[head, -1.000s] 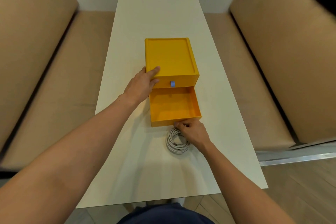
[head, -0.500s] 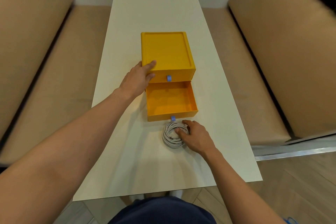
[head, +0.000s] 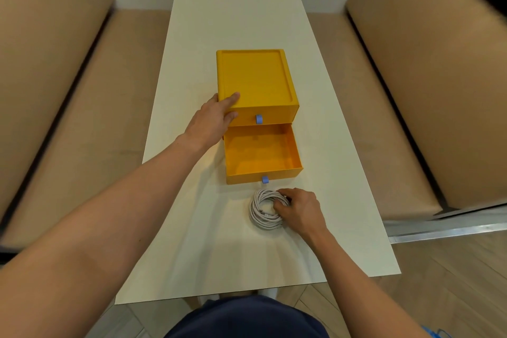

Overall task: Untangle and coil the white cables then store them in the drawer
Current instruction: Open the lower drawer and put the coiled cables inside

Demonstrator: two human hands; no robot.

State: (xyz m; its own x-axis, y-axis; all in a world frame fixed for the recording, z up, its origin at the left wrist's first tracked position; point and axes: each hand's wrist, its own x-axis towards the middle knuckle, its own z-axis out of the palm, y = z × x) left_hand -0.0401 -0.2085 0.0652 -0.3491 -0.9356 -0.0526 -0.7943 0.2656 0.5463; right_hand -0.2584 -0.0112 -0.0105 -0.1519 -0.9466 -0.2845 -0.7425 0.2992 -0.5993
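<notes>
White table [head: 233,22] between tan benches [head: 68,118] carries a yellow box [head: 255,77], its lower drawer [head: 247,177] pulled out toward the person with nothing inside and a blue tab [head: 265,179] on its front. The cable coil [head: 259,217] lies flat on the table just in front of the box, near the drawer's front wall, not yet inside. Right hand [head: 300,210] grips the coil's right side, fingers curled down into the centre hole, thumb at the outer rim. Left hand [head: 214,121] holds the box's front-left corner, index finger along the top edge, thumb on the front face. Coil looks light, soft and springy: many thin loops, no tie visible, so loops will likely fan apart if lifted by one strand. Best hold is a pinch across the whole bundle through the hole, kept level. Drawer looks wider than the coil, so it should drop in flat. Only the drawer's front wall and tab stand in the way. The box looks light and may slide without bracing.
</notes>
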